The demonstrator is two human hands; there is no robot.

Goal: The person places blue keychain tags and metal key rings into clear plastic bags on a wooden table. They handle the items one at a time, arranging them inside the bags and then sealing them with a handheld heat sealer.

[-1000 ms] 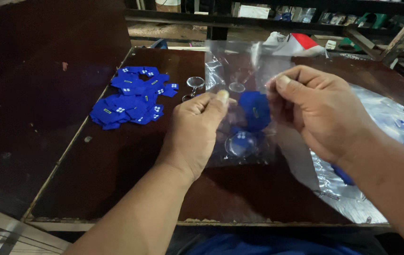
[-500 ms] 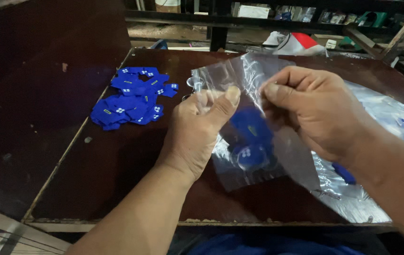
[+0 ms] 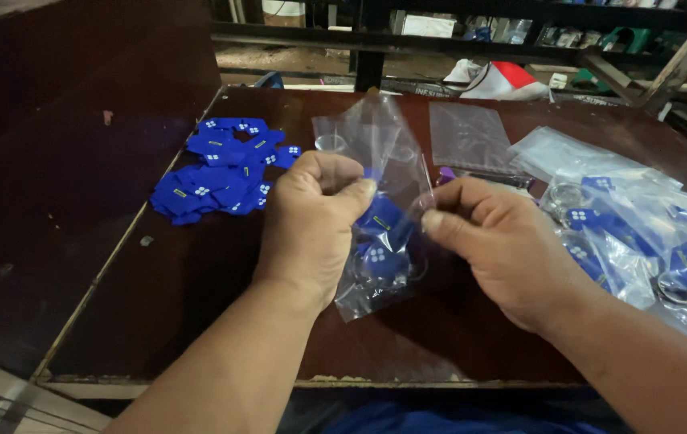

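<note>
My left hand [image 3: 311, 225] and my right hand [image 3: 504, 241] both pinch a small clear plastic bag [image 3: 384, 233] above the dark brown table [image 3: 199, 321]. Blue house-shaped tags with white squares [image 3: 380, 255] sit inside the bag. The left thumb and fingers grip the bag's left side, and the right fingertips hold its right edge. The bag's open top stands up between the two hands.
A heap of loose blue tags [image 3: 219, 169] lies at the table's left. Filled clear bags with blue tags and metal rings [image 3: 641, 233] pile at the right. Empty clear bags [image 3: 468, 137] lie further back. A small ring [image 3: 329, 143] rests behind the hands. Shelving runs along the back.
The bag has dropped lower and tilted as both hands shifted along it; the right hand moved from the bag's top down to its right edge.
</note>
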